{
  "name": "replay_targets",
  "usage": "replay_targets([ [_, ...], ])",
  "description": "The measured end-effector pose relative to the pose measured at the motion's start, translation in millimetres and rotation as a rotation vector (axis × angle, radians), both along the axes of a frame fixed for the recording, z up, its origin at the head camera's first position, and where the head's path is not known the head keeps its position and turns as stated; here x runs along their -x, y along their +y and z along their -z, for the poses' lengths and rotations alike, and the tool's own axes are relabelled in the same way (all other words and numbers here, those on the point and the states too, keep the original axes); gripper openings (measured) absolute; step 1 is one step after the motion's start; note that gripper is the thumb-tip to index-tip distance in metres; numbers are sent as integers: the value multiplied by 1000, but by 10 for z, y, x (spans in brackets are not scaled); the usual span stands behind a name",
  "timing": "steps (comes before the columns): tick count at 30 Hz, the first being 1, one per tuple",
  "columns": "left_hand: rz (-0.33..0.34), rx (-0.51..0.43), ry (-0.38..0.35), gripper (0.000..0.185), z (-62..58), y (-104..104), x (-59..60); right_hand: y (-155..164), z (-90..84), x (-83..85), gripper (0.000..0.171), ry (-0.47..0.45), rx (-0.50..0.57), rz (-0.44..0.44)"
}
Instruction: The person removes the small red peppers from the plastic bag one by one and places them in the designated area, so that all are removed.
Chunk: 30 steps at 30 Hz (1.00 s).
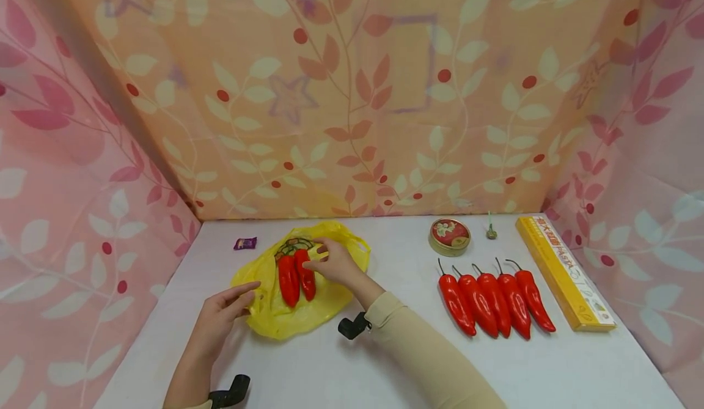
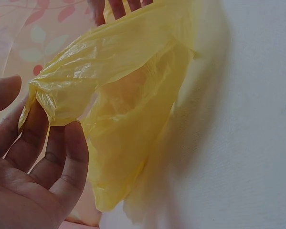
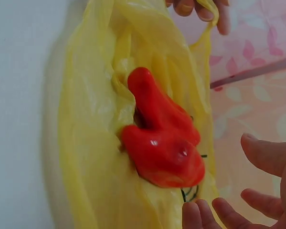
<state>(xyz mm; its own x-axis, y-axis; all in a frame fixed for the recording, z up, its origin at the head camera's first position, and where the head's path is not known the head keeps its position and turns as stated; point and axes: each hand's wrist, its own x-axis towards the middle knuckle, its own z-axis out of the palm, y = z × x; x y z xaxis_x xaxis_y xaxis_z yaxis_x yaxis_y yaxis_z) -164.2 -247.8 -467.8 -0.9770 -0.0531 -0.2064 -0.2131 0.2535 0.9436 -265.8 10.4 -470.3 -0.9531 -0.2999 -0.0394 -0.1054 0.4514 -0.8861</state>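
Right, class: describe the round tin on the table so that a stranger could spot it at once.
Start at the long yellow pasta box along the white table's right side. Left of its far end, behind the row of five red peppers, sits the round tin. It is the only round thing there, with a red flowered lid and gold rim.

Soft, even light filled the scene, warm through the patterned cloth walls. Shadows on the white surface (image 1: 385,360) were faint. The head view bowed at its edges. Small glints sat on the red peppers (image 3: 164,138); wrist views were slightly soft.
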Motion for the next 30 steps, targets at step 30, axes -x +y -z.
replay_targets([
  [30,-18,9,-15,45,26,6,19,-233,115,-31,66,-77,-64,109],
])
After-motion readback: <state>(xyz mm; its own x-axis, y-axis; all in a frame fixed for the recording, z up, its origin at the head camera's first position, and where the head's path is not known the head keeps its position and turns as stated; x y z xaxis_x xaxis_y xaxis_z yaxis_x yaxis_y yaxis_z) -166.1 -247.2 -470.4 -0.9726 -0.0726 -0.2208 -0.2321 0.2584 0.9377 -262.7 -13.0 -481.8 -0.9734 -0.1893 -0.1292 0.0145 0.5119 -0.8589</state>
